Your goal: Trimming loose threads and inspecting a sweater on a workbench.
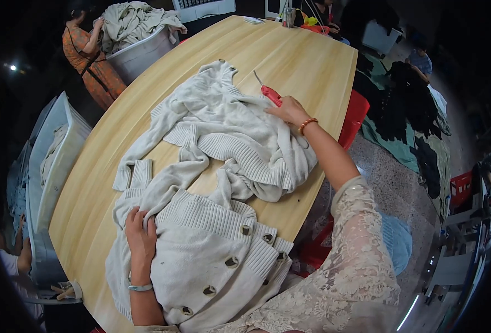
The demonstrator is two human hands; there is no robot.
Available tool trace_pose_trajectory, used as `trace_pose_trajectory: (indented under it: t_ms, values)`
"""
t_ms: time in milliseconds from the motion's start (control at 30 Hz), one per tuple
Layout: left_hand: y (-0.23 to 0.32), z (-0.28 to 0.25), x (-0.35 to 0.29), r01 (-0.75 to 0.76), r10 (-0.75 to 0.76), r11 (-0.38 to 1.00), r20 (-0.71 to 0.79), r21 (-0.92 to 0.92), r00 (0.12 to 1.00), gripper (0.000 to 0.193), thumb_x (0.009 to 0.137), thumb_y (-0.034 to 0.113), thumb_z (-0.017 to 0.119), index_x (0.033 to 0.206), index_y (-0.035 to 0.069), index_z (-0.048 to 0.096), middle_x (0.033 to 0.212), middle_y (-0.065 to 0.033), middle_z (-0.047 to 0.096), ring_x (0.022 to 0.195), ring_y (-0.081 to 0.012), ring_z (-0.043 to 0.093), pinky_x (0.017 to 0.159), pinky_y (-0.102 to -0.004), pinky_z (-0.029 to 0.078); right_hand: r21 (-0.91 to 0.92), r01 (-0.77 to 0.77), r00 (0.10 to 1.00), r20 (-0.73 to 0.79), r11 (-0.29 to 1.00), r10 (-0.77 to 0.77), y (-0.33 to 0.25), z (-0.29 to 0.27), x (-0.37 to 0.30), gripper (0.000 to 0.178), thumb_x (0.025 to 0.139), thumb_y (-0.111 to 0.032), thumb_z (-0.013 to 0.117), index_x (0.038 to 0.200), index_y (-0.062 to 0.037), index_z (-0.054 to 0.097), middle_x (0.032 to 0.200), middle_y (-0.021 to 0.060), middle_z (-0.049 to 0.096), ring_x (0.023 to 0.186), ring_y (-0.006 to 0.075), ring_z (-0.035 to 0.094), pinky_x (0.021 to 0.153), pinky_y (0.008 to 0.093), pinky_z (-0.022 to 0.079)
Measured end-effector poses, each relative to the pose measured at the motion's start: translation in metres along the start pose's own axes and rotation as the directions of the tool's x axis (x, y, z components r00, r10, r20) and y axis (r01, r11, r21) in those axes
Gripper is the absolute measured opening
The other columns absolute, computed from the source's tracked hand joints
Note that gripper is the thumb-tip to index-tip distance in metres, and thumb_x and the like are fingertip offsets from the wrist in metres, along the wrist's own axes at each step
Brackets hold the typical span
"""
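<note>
One buttoned cardigan (187,263) and one rumpled garment (215,116), both off-white knit with ribbed bands.
Left hand (141,232) lies on the cardigan, whether pinching I cannot tell; well apart, the right hand (291,111), at the rumpled garment's right edge, clasps a red-handled tool (271,95) with a slim metal tip.

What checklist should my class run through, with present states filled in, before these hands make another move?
1. Right hand at the red-handled tool: ok, fingers meet the handle's near end.
2. Grip on that handle firm: cannot tell.
3. Tool's thin metal tip pointing away from the person: ok.
4. Left hand on the near cream knit cardigan: ok.
5. Far cream knit sweater spread flat: not ok, rumpled and folded.
6. Every cardigan button fastened: cannot tell, folds hide parts.
</note>
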State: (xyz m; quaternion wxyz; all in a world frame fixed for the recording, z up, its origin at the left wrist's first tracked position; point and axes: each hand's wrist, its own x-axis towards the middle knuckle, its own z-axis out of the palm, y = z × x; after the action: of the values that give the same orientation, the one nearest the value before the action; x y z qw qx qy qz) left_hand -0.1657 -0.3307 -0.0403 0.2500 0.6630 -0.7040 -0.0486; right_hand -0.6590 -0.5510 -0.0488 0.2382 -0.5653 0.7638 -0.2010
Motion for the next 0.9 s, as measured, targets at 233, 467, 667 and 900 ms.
trace_pose_trajectory:
  t_ms: [233, 467, 667, 900]
  values:
    - [-0.007, -0.003, -0.003, -0.005, 0.005, 1.000, -0.012, 0.011, 1.000, 0.023, 0.085, 0.008, 0.067, 0.106, -0.002, 0.065, 0.128, -0.0233, 0.059, 0.119, -0.0415, 0.054, 0.102, -0.0462, 0.043, -0.075, 0.024, 0.996, -0.086, 0.997, -0.030, -0.040, 0.036, 0.006, 0.039, 0.076, -0.020, 0.071, 0.110, 0.0001, 0.070, 0.116, 0.0228, 0.069, 0.111, 0.0364, 0.066, 0.095, 0.0415, 0.053]
    - [0.000, -0.002, -0.002, -0.047, 0.040, 0.990, -0.050, -0.133, 0.998, 0.029, 0.084, 0.010, 0.071, 0.111, 0.000, 0.064, 0.125, -0.0218, 0.059, 0.119, -0.0398, 0.055, 0.102, -0.0441, 0.043, 0.079, 0.309, 0.929, -0.241, 0.948, -0.282, -0.112, 0.000, -0.017, 0.027, 0.074, -0.020, 0.070, 0.090, 0.0003, 0.071, 0.094, 0.0240, 0.072, 0.092, 0.0362, 0.071, 0.081, 0.0434, 0.057]
    - [0.007, -0.006, 0.000, -0.005, -0.095, 0.730, -0.108, -0.684, 0.990, 0.068, 0.089, 0.014, 0.072, 0.148, 0.004, 0.039, 0.135, -0.0118, 0.055, 0.127, -0.0246, 0.052, 0.102, -0.0385, 0.044, 0.302, 0.885, 0.391, -0.072, 0.354, -0.917, -0.252, 0.028, -0.206, 0.030, 0.075, -0.022, 0.070, 0.097, -0.0030, 0.067, 0.085, 0.0255, 0.066, 0.085, 0.0416, 0.066, 0.074, 0.0461, 0.053]
    - [-0.029, -0.069, -0.038, 0.240, -0.398, 0.361, 0.084, -0.901, 0.913, 0.047, 0.099, 0.011, 0.056, 0.143, 0.002, 0.042, 0.125, -0.0099, 0.060, 0.104, -0.0152, 0.064, 0.086, -0.0300, 0.057, 0.424, 0.661, 0.549, 0.289, 0.619, -0.784, -0.193, 0.025, -0.236, 0.033, 0.080, -0.017, 0.071, 0.110, -0.0046, 0.071, 0.081, 0.0173, 0.068, 0.071, 0.0233, 0.066, 0.067, 0.0353, 0.050]
